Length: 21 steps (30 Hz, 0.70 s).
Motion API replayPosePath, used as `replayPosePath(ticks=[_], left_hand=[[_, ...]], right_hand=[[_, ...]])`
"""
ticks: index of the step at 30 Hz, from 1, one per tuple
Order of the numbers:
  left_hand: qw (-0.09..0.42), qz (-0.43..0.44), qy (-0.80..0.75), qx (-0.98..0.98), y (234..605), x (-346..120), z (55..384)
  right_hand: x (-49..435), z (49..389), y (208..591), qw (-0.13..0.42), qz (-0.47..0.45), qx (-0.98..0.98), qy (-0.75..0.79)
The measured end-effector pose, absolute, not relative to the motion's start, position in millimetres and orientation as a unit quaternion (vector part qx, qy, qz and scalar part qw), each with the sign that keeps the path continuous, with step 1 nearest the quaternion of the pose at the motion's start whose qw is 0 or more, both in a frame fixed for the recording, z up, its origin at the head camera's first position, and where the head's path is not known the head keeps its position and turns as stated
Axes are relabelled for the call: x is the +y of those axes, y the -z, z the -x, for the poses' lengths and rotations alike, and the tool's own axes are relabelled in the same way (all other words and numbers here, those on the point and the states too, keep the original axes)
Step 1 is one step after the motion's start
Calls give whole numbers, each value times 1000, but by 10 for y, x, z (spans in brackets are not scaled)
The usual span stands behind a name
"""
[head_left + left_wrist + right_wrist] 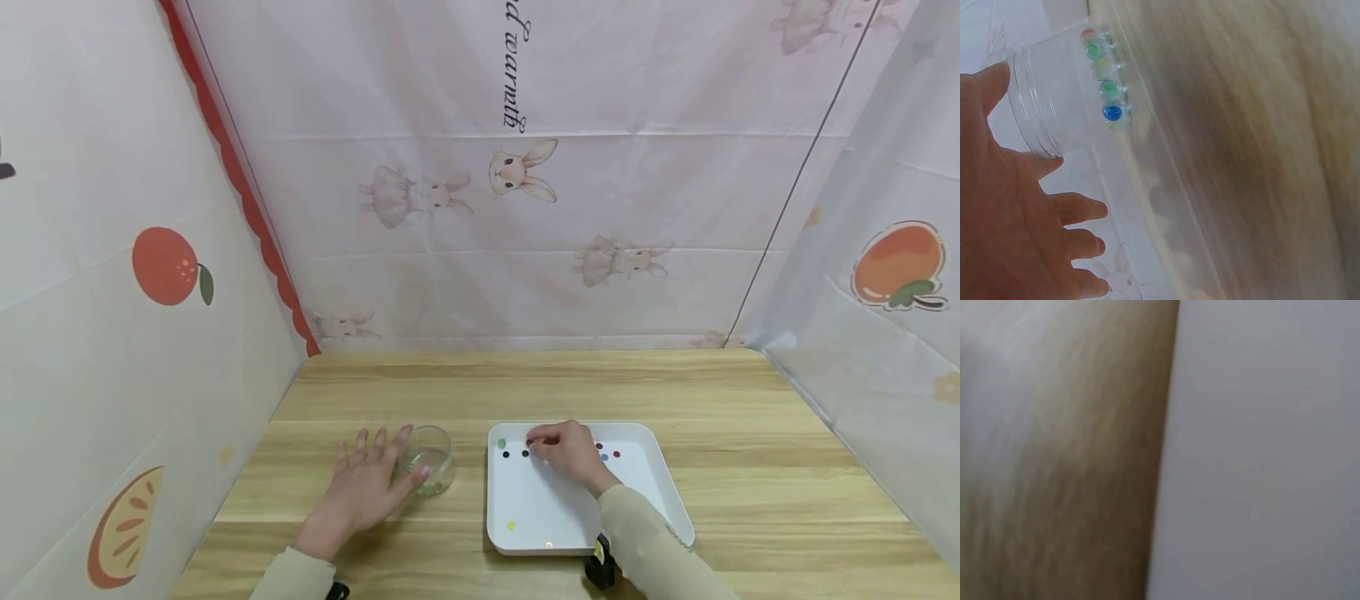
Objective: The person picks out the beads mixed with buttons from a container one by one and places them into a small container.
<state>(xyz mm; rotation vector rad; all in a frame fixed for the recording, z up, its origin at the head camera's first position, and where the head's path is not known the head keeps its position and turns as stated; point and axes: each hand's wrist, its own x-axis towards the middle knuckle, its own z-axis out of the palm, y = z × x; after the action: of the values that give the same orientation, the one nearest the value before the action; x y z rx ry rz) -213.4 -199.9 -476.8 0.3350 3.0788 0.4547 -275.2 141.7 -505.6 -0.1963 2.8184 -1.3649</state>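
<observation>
My left hand (365,483) is spread beside a clear round jar (427,458), its thumb and index finger touching the rim. Several glass marbles (1110,87), green, blue and reddish, lie on the jar's bottom in the left wrist view. Over the far part of a white tray (540,500), my right hand (573,454) has thumb and index fingertips together, with a small dark round piece at the tips, partly hidden. Nearby in the tray are a green piece (502,443), black pieces (506,454) and a red piece (617,454).
A yellow piece (511,525) lies near the tray's front left corner. Jar and tray stand on a wooden table (390,375), with printed cloth walls (465,300) behind and at both sides. The right wrist view holds only blurred wood and white tray wall (1260,450).
</observation>
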Motion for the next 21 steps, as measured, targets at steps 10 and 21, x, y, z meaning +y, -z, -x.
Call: replayPosePath(ticks=[10, 21], left_hand=[[12, -105, -144, 984, 4748, -1991, 2130], [6, -105, -146, 984, 4764, -1975, 2141]], right_hand=[[1415, 2772, 5085, -8, 58, 900, 433], [1418, 2787, 5138, -30, 74, 901, 426]])
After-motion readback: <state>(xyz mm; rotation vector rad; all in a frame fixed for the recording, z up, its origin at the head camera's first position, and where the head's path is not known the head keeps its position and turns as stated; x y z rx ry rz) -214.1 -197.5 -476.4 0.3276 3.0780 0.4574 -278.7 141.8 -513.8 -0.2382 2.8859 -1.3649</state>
